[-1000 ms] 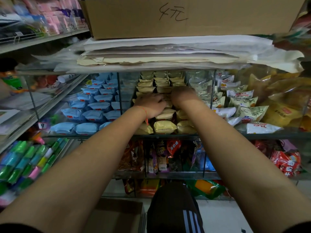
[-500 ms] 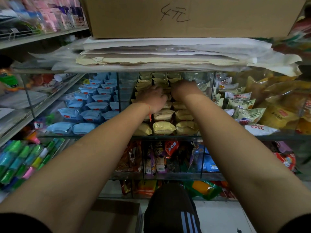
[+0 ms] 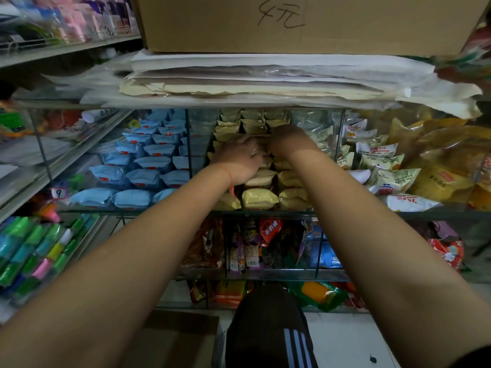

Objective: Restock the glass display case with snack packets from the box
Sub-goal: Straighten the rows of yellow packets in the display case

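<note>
item: yellow snack packets [image 3: 259, 199], mid compartment of glass case [image 3: 265, 214], btwn blue packets [image 3: 144, 177] and white packets [image 3: 390, 179]. lying flat in rows, long axis running left-right, sealed ends pointing sideways. prob. light, soft, air-puffed, crinkly, slippery film; crushing easily. best pinching at seam edge or cupping flat. left hand [image 3: 239, 162] resting on rows, fingers curling over packets. right hand [image 3: 288, 140] reaching deeper, grip hidden, can't tell. cardboard box [image 3: 175, 338] sitting on floor below.

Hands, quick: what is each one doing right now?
Left hand: fingers lie on the yellow packets; a grip cannot be told.
Right hand: fingers hidden, cannot be told.
</note>
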`<action>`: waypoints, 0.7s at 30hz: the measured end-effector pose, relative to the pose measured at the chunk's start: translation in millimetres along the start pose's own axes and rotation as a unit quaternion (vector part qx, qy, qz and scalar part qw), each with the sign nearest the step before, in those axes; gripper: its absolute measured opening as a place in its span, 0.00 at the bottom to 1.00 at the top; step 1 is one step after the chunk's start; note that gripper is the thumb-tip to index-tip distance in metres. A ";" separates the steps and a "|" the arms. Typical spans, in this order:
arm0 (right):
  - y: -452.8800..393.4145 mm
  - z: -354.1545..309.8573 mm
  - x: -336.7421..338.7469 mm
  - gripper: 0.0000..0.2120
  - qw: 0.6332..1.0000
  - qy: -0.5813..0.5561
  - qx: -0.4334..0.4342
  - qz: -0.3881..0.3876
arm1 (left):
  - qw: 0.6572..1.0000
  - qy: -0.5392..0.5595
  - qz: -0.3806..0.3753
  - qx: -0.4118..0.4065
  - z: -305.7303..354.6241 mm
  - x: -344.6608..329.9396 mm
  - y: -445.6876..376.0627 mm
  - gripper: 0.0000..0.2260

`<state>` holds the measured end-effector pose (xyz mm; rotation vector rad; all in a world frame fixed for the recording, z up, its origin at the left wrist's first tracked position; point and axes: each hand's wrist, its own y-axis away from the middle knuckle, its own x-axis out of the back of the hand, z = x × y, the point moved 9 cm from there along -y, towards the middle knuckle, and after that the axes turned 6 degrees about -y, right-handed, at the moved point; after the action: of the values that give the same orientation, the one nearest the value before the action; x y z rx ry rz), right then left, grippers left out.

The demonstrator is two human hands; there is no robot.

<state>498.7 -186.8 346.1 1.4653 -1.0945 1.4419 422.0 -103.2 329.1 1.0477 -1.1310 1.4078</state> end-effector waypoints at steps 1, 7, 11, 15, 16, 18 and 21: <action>-2.1 2.1 2.0 0.17 1.000 -0.014 -0.015 0.014 | 1.000 -0.006 -0.004 0.001 -1.5 -1.0 5.4 0.24; -4.2 10.4 -3.9 0.23 0.995 -0.039 -0.084 0.042 | 0.999 0.014 0.019 0.024 -9.1 -3.7 32.1 0.24; -0.2 5.4 -7.4 0.22 0.997 0.014 -0.061 0.052 | 0.999 0.008 0.042 0.014 -10.7 -8.0 44.7 0.24; 0.6 7.9 -14.6 0.21 0.998 -0.034 -0.040 0.024 | 0.998 0.004 0.056 0.006 -10.4 -9.0 49.2 0.24; 0.7 10.0 -15.6 0.21 0.998 -0.048 -0.041 0.018 | 0.998 0.004 0.057 0.007 -10.6 -9.3 49.9 0.24; 2.6 12.0 -15.2 0.20 0.998 -0.054 -0.041 0.005 | 0.998 0.001 0.063 0.006 -11.4 -9.3 51.3 0.24; 5.4 10.8 -10.4 0.22 0.998 -0.059 -0.039 0.002 | 0.997 -0.010 0.080 -0.003 -11.0 -8.5 56.2 0.24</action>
<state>497.2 -198.2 335.1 1.5087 -1.2123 1.3152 366.8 -97.0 312.6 0.9852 -1.2561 1.5208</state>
